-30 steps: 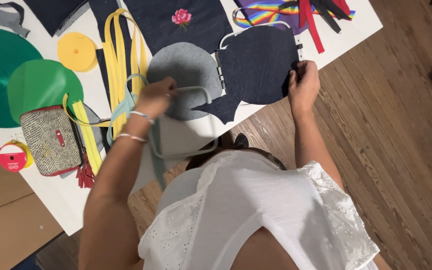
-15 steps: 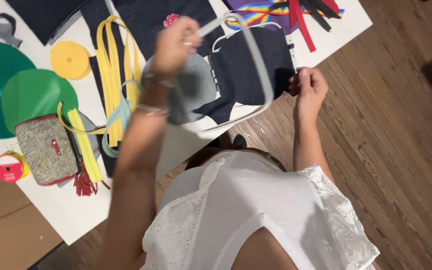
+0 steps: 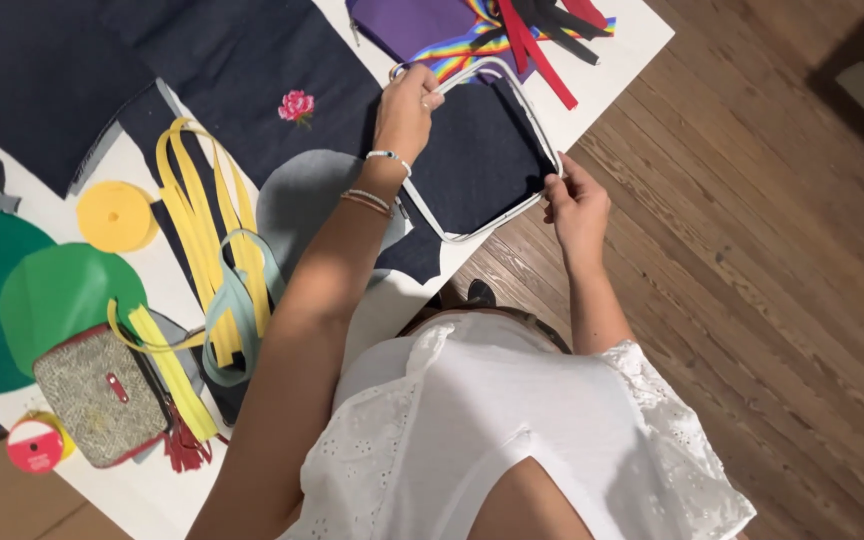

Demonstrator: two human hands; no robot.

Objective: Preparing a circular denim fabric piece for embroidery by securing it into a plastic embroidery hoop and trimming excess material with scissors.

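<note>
Half a second ago the left hand was lifted high with the pale grey strap looped up in the air; now it has come down near the upper middle of the frame, and the strap lies as a rounded-square loop flat on the dark denim piece. The left hand is closed over the strap at the loop's upper left corner. The right hand pinches the strap at the loop's right side, thumb and fingers narrow, by the table edge. Judged from this, the strap is being laid out around the denim outline, a placing step, not a lifting one. Packages and labelled things: a small red-and-pink round spool at lower left, its face too small to make out; a yellow tape roll at left; a grey woven pouch with red trim and a small red tab at lower left, beside two green felt circles. A pink flower patch sits on dark cloth, upper middle. Rainbow ribbon and red strips lie along the top. No signs visible.
</note>
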